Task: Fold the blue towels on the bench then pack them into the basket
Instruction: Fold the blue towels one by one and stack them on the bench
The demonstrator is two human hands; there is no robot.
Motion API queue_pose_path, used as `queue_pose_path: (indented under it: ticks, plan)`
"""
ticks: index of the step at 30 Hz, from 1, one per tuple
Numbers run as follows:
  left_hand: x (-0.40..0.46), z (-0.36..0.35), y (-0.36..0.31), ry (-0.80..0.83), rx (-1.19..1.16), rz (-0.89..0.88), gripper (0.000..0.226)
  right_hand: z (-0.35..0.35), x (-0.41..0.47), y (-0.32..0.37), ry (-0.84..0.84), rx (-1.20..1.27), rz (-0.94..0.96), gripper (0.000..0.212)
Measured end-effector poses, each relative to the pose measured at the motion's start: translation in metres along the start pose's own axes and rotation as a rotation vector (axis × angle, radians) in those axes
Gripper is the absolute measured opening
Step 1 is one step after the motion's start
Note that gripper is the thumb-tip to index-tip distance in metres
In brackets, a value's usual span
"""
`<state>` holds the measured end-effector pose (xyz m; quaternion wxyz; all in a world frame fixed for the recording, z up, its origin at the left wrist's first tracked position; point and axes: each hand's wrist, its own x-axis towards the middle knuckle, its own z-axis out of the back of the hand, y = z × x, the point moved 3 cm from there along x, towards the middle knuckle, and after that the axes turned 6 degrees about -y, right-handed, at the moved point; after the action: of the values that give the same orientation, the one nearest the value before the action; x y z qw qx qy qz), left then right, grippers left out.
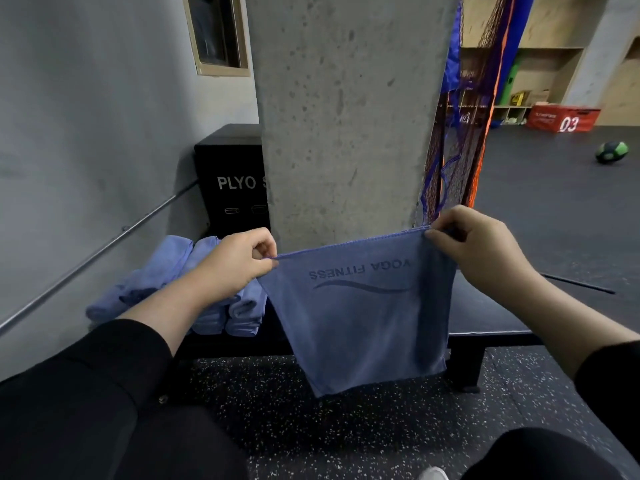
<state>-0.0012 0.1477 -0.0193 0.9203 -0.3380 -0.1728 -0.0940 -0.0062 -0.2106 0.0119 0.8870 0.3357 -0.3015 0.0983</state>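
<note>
A: What does the blue towel [360, 327] look like?

B: It hangs flat in front of the black bench [485, 317], stretched by its top edge. That edge has blue stitching and slopes up toward the right. Dark print near the top reads "YOGA FITNESS" upside down and mirrored, with a wavy line beneath it. The weave is fine and matte, a dusty blue. Its lower edge drops below the bench seat, over the speckled floor.

A: And the hands?

B: The left hand [239, 263] pinches the top-left corner between thumb and fingertips, the other fingers curled in. The right hand [478, 244] pinches the top-right corner the same way and sits higher. Both sleeves are black.

A: Any other towels?

B: Yes, a pile of rolled blue towels [159, 275] lies on the bench, left of the held towel, partly behind the left forearm. I cannot count them exactly.

A: What stands behind the bench?

B: A concrete pillar [346, 109] rises directly behind it. A black box [228, 174] printed "PLYO" sits at the bench's far left end, beside the pillar. Far right of the bench there is a red box [562, 118] marked "03" and a green and black ball [611, 152].
</note>
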Motion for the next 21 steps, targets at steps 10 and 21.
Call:
queue_pose_path:
  ticks: [10, 21]
  plan:
    - [0.049, -0.066, 0.051, -0.108, -0.267, 0.19, 0.032, -0.054, 0.017, -0.064, 0.13, 0.136, -0.211, 0.018]
    - [0.182, -0.163, 0.088, -0.106, 0.21, 0.165, 0.04, -0.19, 0.134, -0.142, 0.179, -0.202, -0.309, 0.056]
